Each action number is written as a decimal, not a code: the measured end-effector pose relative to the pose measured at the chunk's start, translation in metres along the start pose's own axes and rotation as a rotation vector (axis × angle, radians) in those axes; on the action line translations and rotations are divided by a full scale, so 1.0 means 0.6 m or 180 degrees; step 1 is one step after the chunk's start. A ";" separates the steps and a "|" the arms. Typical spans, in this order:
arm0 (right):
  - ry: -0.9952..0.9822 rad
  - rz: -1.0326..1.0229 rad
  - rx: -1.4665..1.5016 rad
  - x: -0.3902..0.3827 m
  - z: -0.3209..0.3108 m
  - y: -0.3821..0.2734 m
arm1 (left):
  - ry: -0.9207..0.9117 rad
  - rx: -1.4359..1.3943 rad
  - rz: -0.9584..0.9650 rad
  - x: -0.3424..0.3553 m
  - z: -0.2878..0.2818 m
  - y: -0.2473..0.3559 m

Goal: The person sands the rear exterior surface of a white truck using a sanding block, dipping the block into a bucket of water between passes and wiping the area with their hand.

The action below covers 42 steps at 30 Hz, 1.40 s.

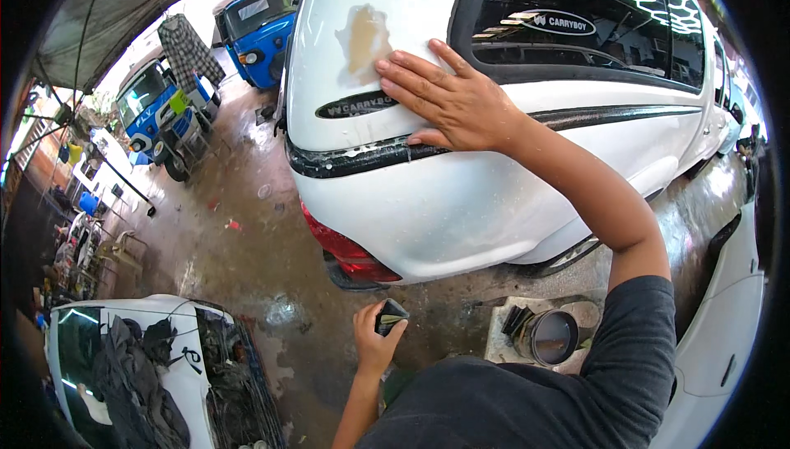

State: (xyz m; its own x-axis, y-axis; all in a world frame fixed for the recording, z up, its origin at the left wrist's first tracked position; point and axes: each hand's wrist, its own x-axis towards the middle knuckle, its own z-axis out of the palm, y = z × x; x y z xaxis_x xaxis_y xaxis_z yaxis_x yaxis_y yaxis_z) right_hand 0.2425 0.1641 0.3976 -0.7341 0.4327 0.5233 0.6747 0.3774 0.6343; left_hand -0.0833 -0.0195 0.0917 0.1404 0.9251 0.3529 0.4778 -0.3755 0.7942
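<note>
My right hand point(448, 103) lies flat, fingers stretched apart, on the white canopy point(403, 4) at the rear corner of a vehicle. Its fingertips are beside a tan sanded patch point(364, 44) with uneven edges. Partly under the fingers is a dark oval badge point(355, 106), and the thumb lies by the black trim strip point(354, 159). Lower down, in front of my body, my left hand point(377, 338) grips a folded dark sheet point(390, 316) with a yellowish inner face, which looks like sandpaper. That sheet is away from the bodywork.
A round container of murky water point(553, 338) stands on a pale slab point(499, 335) with dark sheets beside it. A red tail light point(346, 243) is below the trim. Another white vehicle body point(177, 350) lies at lower left, with a white car point(724, 325) at right. Blue three-wheelers point(263, 33) stand behind.
</note>
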 end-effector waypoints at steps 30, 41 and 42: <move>-0.0422 0.0576 0.0098 -0.126 0.001 -0.050 | 0.0330 -0.0481 -0.0513 -0.039 -0.047 0.031; -0.0199 0.1065 -0.0207 -0.065 -0.017 -0.081 | 0.0027 -0.0566 -0.0400 -0.041 -0.015 0.064; -0.0222 0.1075 -0.0204 -0.068 -0.017 -0.087 | 0.0019 -0.0602 -0.0401 -0.040 -0.010 0.068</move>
State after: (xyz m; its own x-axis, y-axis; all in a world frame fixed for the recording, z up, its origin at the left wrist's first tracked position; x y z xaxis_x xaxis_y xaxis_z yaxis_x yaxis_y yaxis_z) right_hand 0.2364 0.1187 0.3490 -0.4617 0.5802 0.6710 0.8707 0.1522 0.4676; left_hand -0.0723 -0.0572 0.1186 0.0844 0.9652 0.2474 0.3199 -0.2614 0.9107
